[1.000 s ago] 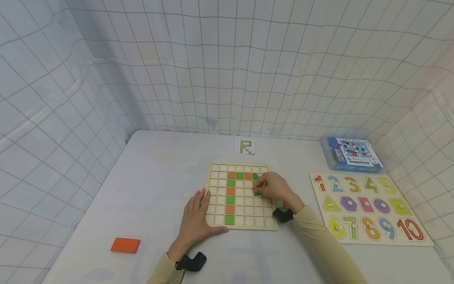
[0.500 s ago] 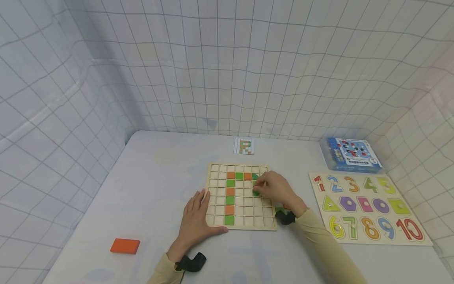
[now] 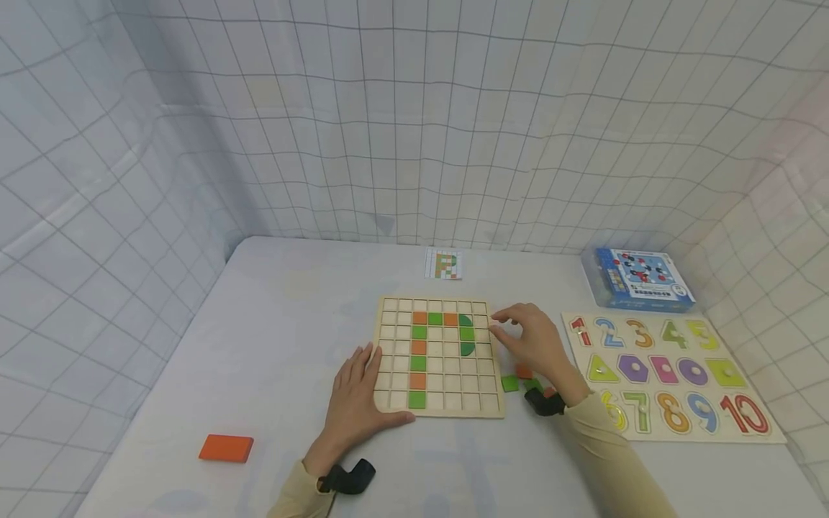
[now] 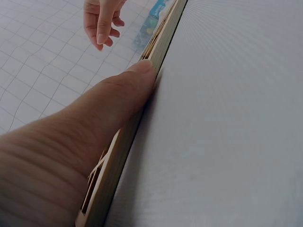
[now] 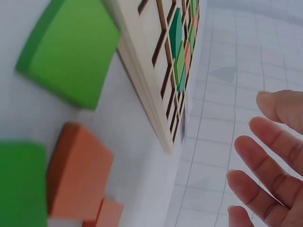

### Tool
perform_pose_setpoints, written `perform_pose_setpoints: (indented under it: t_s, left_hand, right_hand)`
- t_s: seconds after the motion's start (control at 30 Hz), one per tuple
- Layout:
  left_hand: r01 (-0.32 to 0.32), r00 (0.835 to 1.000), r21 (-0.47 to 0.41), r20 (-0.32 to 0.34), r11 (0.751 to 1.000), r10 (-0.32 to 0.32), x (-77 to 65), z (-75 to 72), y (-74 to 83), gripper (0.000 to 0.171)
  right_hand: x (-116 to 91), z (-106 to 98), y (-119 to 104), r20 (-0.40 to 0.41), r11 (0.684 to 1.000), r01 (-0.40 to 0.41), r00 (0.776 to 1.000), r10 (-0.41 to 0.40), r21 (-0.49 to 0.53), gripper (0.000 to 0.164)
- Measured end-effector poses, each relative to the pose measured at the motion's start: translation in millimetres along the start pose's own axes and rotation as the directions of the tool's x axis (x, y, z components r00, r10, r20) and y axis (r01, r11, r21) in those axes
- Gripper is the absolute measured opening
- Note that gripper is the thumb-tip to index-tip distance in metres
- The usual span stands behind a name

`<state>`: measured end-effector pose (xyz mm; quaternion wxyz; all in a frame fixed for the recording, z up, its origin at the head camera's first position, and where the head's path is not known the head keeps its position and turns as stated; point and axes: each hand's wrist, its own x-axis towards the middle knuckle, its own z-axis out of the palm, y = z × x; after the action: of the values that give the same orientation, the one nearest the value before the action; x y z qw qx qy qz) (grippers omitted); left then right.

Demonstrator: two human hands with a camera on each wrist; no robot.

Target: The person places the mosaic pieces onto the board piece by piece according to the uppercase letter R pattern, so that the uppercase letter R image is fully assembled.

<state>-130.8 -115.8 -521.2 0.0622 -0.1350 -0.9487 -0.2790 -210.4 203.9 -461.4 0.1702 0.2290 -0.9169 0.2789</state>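
Note:
A wooden grid board [image 3: 451, 383] lies flat, holding a column and top row of alternating orange and green square tiles. At its right, a green square tile [image 3: 466, 334] sits between two dark green rounded pieces, the lower rounded piece [image 3: 467, 349] nearest the front. My left hand [image 3: 352, 403] rests along the board's left edge, fingers extended; in the left wrist view the thumb [image 4: 128, 85] touches the front edge. Off the board's right side hovers my right hand [image 3: 534, 342], fingers loosely bent; the right wrist view shows nothing between its fingers [image 5: 260, 161].
Loose tiles, among them a green tile [image 3: 510, 383] and an orange tile [image 3: 524, 371], lie right of the board. Behind it is a pattern card [image 3: 443, 264]. A number-and-shape puzzle [image 3: 663, 373] and blue box [image 3: 648, 277] stand right; an orange block [image 3: 226, 448] lies left.
My right hand has let go at the green pieces in the board's right part and moved right, off the board, uncovering them and the loose tiles. My left hand stays put.

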Motion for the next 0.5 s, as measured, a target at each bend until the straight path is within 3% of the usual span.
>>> perform_pose_setpoints:
  t_s: [0.23,0.5]
  left_hand:
    - [0.0,1.0,0.004,0.006,1.0,0.0,0.5,-1.2,0.7,0.122]
    - [-0.001,1.0,0.002,0.004,1.0,0.001,0.4,-1.0,1.1,0.122]
  right_hand:
    - [-12,-12,11,-0.074,1.0,0.009,0.997,-0.011,-0.026,0.025]
    - [-31,-24,21,-0.031,0.997,-0.069,0.997,0.068,-0.034,0.029]
